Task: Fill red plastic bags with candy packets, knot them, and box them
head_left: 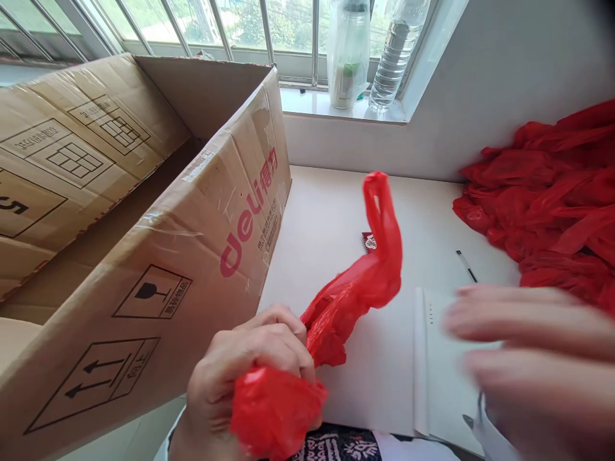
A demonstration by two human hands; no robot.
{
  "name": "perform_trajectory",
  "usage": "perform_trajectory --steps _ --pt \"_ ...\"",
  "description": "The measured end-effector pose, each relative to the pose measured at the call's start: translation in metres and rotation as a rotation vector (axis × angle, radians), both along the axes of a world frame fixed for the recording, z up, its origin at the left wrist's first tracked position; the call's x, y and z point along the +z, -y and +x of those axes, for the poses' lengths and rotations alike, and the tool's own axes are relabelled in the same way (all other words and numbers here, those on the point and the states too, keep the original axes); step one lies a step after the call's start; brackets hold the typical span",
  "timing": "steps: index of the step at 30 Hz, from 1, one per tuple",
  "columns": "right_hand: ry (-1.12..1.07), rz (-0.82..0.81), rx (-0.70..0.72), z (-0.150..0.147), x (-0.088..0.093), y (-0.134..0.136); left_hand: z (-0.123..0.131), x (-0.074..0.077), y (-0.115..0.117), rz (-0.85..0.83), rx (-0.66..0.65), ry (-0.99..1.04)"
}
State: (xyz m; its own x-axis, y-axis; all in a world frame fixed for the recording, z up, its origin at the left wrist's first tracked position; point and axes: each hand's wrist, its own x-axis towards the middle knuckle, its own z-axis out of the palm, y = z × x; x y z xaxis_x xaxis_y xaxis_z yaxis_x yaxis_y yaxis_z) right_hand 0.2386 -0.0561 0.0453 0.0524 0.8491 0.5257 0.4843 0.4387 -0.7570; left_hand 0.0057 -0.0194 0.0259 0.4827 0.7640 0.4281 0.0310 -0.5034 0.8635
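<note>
My left hand (252,371) is closed round the middle of a red plastic bag (355,288). One end of the bag, with its looped handle, sticks up and away to the right; the other end bulges below my fist. My right hand (538,358) is at the right, blurred by motion, with its fingers stretched out and apart from the bag. A heap of red plastic bags (567,205) lies at the right against the wall. To the left stands a large open cardboard box (206,256).
On the white table (327,211) are a small dark red packet (369,242), a pen (466,266) and a white folder or sheet (446,371). A water bottle (396,61) and a bagged container (346,70) stand on the window sill. The box walls rise high on the left.
</note>
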Motion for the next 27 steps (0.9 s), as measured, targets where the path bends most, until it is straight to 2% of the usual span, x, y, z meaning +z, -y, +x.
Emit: perform_trajectory --steps 2,3,5,7,9,13,16,20,22,24,25,27 --pt "0.313 0.021 0.457 -0.013 0.004 -0.012 0.0 -0.004 -0.001 -0.021 -0.045 0.054" --pt "0.409 0.06 0.643 -0.017 0.003 -0.02 -0.001 -0.006 0.0 -0.022 -0.056 0.073" --pt "0.512 0.012 0.864 -0.023 -0.007 -0.037 -0.004 -0.009 0.001 -0.03 -0.091 0.074" --pt "0.654 -0.092 0.887 -0.023 -0.018 -0.048 -0.007 -0.011 0.004 -0.028 -0.153 0.076" --pt "0.831 -0.096 0.815 -0.021 -0.026 -0.049 -0.008 -0.014 0.008 -0.025 -0.19 0.087" --pt "0.926 0.136 0.665 -0.016 -0.029 -0.039 -0.01 -0.021 0.016 0.009 -0.199 0.1" --pt "0.892 0.243 0.634 -0.014 -0.023 -0.034 -0.017 -0.023 0.019 -0.001 -0.213 0.121" --pt "0.677 0.266 0.79 -0.02 -0.01 -0.04 -0.024 -0.014 0.017 -0.081 -0.292 0.029" --pt "0.658 0.165 0.946 -0.027 -0.008 -0.048 -0.026 -0.009 0.016 -0.135 -0.362 -0.032" --pt "0.706 0.043 1.068 -0.032 -0.01 -0.056 -0.029 -0.006 0.017 -0.156 -0.378 -0.079" --pt "0.755 -0.003 1.081 -0.033 -0.012 -0.059 -0.03 -0.005 0.019 -0.158 -0.371 -0.093" --pt "0.873 -0.081 1.01 -0.029 -0.015 -0.064 -0.034 -0.004 0.025 -0.24 -0.305 -0.117"
